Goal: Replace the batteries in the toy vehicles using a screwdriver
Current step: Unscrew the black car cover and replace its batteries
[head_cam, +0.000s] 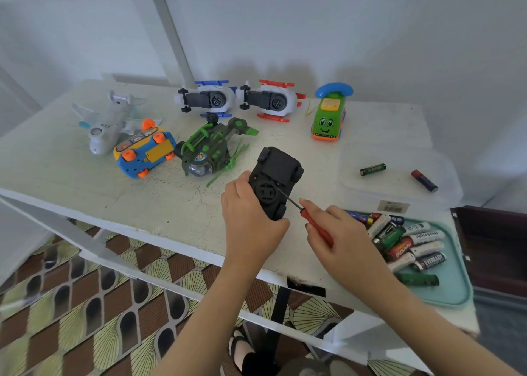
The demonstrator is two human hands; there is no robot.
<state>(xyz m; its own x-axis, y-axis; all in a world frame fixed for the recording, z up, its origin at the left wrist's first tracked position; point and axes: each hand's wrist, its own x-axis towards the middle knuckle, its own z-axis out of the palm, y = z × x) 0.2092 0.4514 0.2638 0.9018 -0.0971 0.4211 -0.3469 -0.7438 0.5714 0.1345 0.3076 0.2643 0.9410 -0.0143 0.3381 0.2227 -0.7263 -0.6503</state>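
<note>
View from above the worktop (142, 193). My left grip (248, 221) grasps the near end of the black toy car (278, 173), thumb on one side and fingers curled round the other; the car is turned underside up, wheels uppermost, in front of the worktop's middle. Whether its far end rests on the surface cannot be told. My right grip (339, 238) is clenched round the red handle of the screwdriver (306, 214), index finger laid along it; the thin shaft slants up and left, and its tip touches the car's underside just beside the round moulded cover. To my right, a teal tray (453, 284) holds a heap of loose batteries (410, 244). Beyond it lies a clear plastic lid (399, 196) carrying a green battery (372, 169) and a red-and-blue battery (424, 180), well apart from each other. Further back on the worktop, from left to right: a white aeroplane (107, 124), a blue-and-orange toy car (144, 151) on its roof, a green helicopter (212, 150), a blue-trimmed white vehicle (206, 99) and a red-trimmed white vehicle (271, 100), both underside up, and an upright green telephone car (328, 118).
</note>
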